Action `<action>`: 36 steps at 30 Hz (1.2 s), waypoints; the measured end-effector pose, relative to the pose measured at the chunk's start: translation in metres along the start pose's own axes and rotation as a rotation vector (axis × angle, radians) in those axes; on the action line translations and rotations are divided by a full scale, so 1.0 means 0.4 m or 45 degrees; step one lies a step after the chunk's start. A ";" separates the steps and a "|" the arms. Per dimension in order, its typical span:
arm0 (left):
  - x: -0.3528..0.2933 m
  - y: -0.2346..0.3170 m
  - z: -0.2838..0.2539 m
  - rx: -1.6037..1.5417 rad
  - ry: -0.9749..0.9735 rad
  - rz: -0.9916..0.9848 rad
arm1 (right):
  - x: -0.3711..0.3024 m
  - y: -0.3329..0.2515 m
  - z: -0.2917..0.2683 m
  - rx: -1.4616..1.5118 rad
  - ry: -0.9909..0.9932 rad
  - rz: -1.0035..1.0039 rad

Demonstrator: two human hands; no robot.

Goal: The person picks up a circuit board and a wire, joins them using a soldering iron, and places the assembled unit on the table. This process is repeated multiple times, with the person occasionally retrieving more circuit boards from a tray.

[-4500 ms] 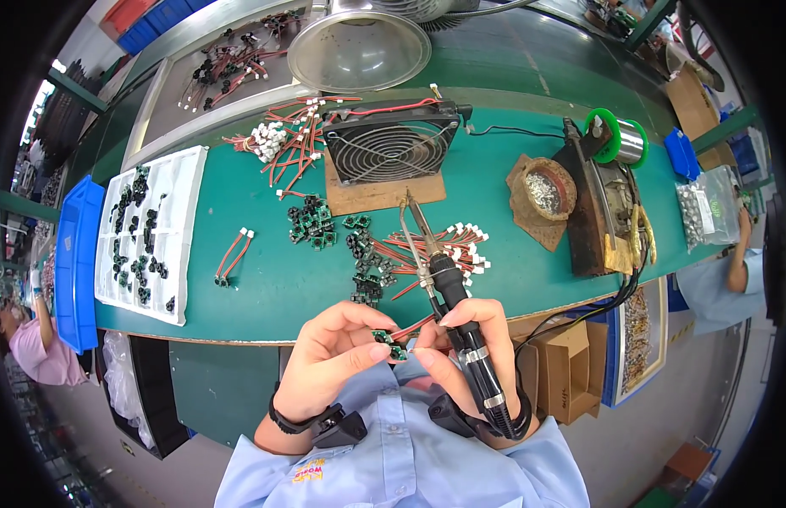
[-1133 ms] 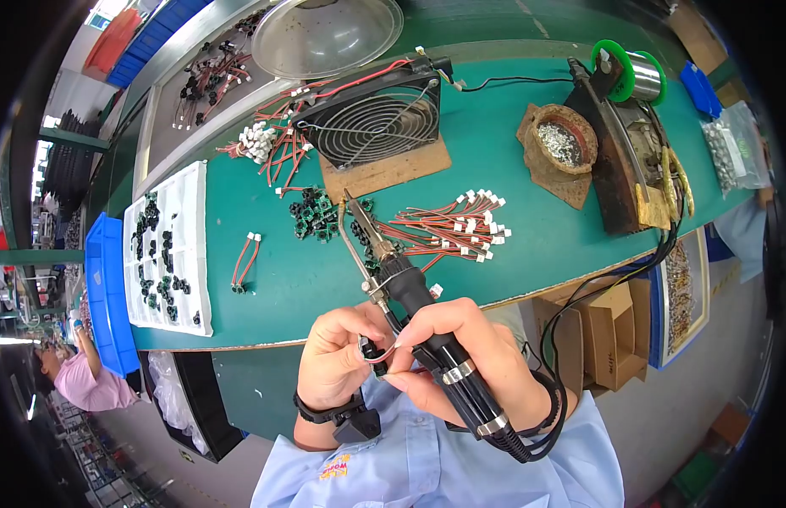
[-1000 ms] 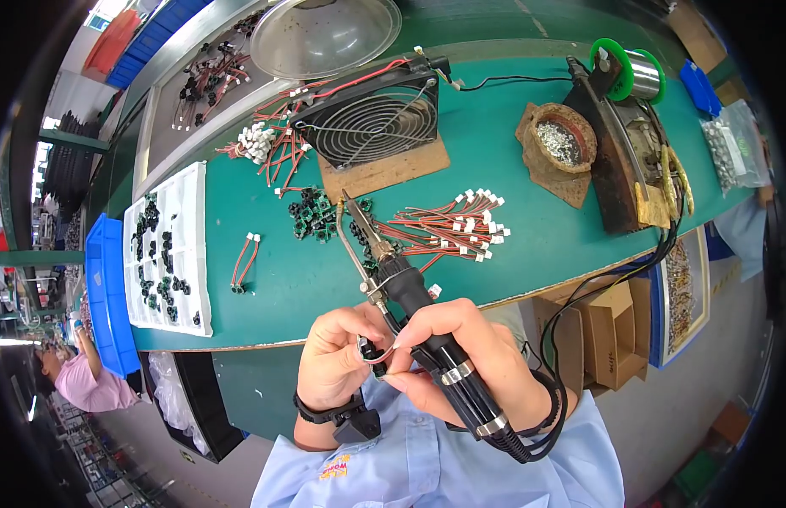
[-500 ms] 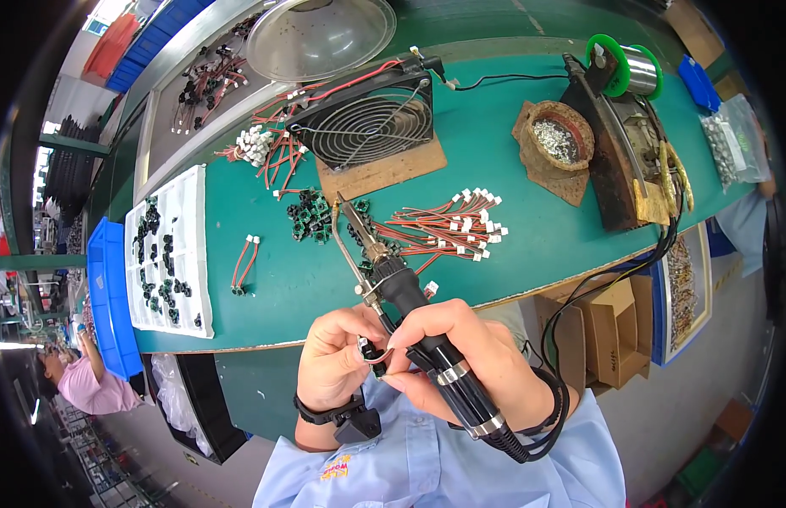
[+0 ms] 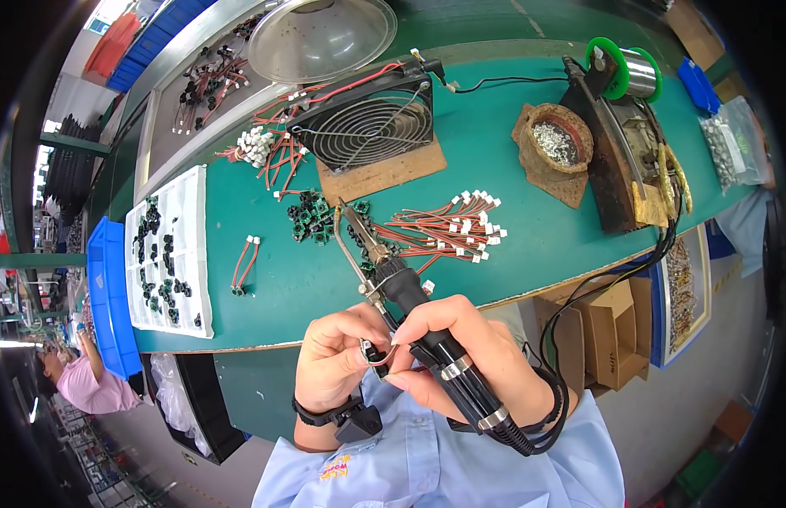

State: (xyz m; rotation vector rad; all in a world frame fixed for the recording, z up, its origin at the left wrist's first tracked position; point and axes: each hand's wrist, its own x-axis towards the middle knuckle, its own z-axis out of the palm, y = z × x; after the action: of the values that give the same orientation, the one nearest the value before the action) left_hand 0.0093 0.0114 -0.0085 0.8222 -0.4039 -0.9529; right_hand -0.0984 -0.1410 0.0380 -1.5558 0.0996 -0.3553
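My left hand pinches a small black part with short wires between thumb and fingertips, just past the bench's front edge. In my right hand lies a black soldering iron with a thin metal solder-feed tube along its side. Its tip points up and away, over the bench near a pile of small black-and-green parts. My right thumb and forefinger also meet at the wires of the part in my left hand. Exactly how the fingertips grip those wires is hard to make out.
Red-and-black wire leads with white plugs lie mid-bench. Behind them stands a black fan. To the right are a bowl of solder bits, an iron stand and a solder spool. A white tray holds parts at left.
The small black part has turned slightly, and its wires now show as a curve between my hands. The iron and both hands have barely moved.
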 end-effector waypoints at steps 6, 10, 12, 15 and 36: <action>-0.002 0.003 0.000 -0.002 -0.001 -0.020 | 0.002 -0.006 0.000 -0.072 -0.001 -0.040; 0.000 -0.002 0.001 -0.039 -0.020 0.003 | 0.001 -0.006 0.000 -0.089 0.023 -0.072; 0.001 0.004 0.007 -0.025 -0.024 0.002 | 0.002 -0.009 -0.001 -0.108 0.024 -0.084; 0.000 0.021 0.022 0.002 -0.031 0.002 | -0.001 0.001 0.000 -0.069 0.036 -0.069; 0.006 0.058 0.047 0.157 0.131 -0.142 | -0.006 0.043 -0.028 -0.657 0.190 -0.223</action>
State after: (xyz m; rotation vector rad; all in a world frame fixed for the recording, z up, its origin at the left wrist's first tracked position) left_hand 0.0115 0.0084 0.0214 1.0099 -0.3328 -0.9915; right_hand -0.1011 -0.1516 0.0204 -2.0531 0.1818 -0.6190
